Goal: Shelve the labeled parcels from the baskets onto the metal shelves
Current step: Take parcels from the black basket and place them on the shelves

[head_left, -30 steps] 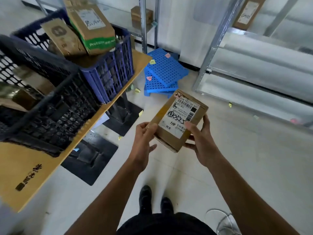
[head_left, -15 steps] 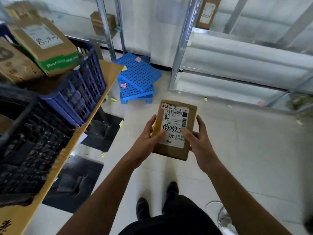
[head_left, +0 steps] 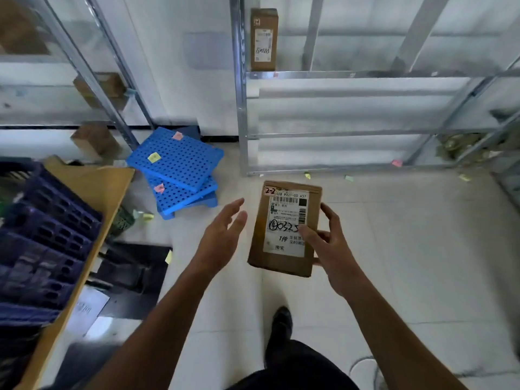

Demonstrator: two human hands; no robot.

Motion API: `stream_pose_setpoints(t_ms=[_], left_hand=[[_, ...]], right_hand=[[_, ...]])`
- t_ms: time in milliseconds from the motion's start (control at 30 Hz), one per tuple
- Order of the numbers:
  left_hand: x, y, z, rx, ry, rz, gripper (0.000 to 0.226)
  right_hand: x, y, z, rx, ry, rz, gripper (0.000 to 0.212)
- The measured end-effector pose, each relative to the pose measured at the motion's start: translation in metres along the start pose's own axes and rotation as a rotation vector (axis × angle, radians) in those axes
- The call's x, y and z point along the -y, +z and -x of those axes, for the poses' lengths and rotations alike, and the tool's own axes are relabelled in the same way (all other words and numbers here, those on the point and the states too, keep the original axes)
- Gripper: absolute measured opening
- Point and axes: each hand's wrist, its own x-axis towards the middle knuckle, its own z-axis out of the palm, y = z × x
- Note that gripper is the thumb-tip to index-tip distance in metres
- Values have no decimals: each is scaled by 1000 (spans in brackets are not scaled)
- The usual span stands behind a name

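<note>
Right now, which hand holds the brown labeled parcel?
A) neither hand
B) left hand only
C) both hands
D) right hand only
D: the right hand grips the brown labeled parcel at its right edge, while the left hand is open and apart from it.

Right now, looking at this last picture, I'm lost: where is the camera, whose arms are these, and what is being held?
There is no machine here. A person wears a wide-angle camera on the head, so you look forward and down along their own arms. The right hand grips a brown parcel with a white shipping label and a small tag reading 2-2. The left hand is open beside it, not touching. Ahead stand the metal shelves, where another parcel stands upright. At left, a wooden table carries dark plastic baskets. Blue perforated boards lie stacked on the floor.
</note>
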Motion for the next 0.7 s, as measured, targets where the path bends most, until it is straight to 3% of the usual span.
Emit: stream_pose_setpoints(t_ms=[300, 700], left_hand=[[-72, 35, -126, -75, 170, -445, 50], [-96, 65, -289, -90, 299, -466, 52]], right_hand=[[61, -73, -112, -11, -55, -44, 74], [111, -111, -270, -65, -61, 9, 78]])
